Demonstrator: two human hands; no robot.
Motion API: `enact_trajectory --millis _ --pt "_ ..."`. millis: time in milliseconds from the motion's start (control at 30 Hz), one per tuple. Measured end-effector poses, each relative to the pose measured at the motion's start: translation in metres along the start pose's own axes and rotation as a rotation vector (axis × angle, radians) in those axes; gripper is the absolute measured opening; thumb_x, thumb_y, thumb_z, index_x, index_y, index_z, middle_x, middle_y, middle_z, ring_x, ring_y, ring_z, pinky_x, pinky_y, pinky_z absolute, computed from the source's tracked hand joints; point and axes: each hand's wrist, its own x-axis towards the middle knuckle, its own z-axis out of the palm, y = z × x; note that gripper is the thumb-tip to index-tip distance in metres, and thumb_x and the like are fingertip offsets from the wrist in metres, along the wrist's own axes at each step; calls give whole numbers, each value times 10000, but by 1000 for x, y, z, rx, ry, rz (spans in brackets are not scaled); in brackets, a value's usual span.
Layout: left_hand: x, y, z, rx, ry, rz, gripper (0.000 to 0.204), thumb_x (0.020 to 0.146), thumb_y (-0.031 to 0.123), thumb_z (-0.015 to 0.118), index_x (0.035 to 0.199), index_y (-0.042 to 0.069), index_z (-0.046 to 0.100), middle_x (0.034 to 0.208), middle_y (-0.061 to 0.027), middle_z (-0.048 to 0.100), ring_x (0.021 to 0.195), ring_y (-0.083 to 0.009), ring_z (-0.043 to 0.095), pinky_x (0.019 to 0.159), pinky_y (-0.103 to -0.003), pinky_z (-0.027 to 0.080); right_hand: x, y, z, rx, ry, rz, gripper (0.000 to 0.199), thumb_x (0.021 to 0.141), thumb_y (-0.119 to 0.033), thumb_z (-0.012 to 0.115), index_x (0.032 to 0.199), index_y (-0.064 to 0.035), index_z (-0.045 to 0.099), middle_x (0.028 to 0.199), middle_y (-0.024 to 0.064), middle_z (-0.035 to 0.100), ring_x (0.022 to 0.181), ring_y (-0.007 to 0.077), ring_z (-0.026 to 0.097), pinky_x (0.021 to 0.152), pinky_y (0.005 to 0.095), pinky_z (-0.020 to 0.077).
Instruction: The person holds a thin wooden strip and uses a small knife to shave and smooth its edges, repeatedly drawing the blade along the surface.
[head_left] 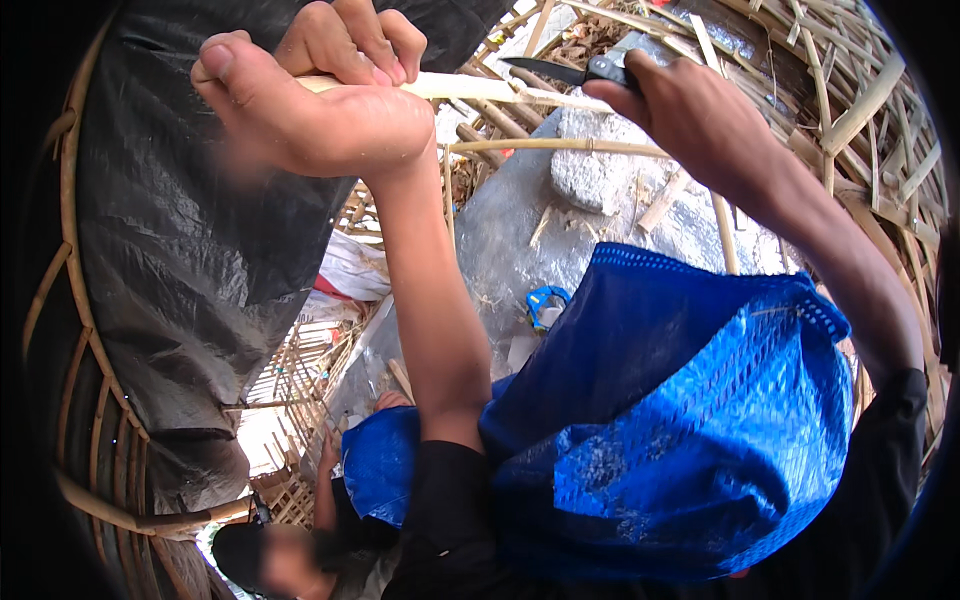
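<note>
My left hand (335, 125), raised at the upper left, is closed round a pale split strip (460, 87) that looks like bamboo. The strip runs out to the right, and its far end narrows near my right hand (685, 105). In that hand, fingers wrapped round the handle, is a knife (548, 70) with a dark blade pointing left. The blade lies above the strip, seemingly apart from it. Across my lap spreads a blue woven plastic sheet (690, 430).
A rough whitish stone block (592, 165) rests on a grey sheet (490, 230), near a small blue ring-shaped thing (546, 307). Split bamboo pieces (865, 105) pile up at right. Black plastic sheeting (180, 230) hangs at left. Another person (330, 540) sits lower left.
</note>
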Motion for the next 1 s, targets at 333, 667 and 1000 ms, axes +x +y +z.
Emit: enact_trajectory --millis 333,667,1000 --pt "-12 3 -1 -56 37 -63 402 960 466 393 684 198 275 414 -26 214 362 -142 198 309 -270 222 -24 -34 47 585 -63 254 601 1039 -469 413 896 67 643 698 293 594 753 472 602 693 499 481" --pt "0 4 2 -190 35 -83 422 968 385 410 653 163 237 431 5 197 359 -108 189 324 -247 189 12 -4 -8 266 43 242 692 1028 -588 359 766 17 572 499 56 427 452 130 494 447 359 427" --pt "-11 6 4 11 45 61 295 932 115 454 694 184 294 430 -40 198 329 -146 218 277 -283 229 -10 -17 31 310 -156 -98 491 1051 -397 384 1011 53 577 585 243 498 572 403 560 591 502 456"
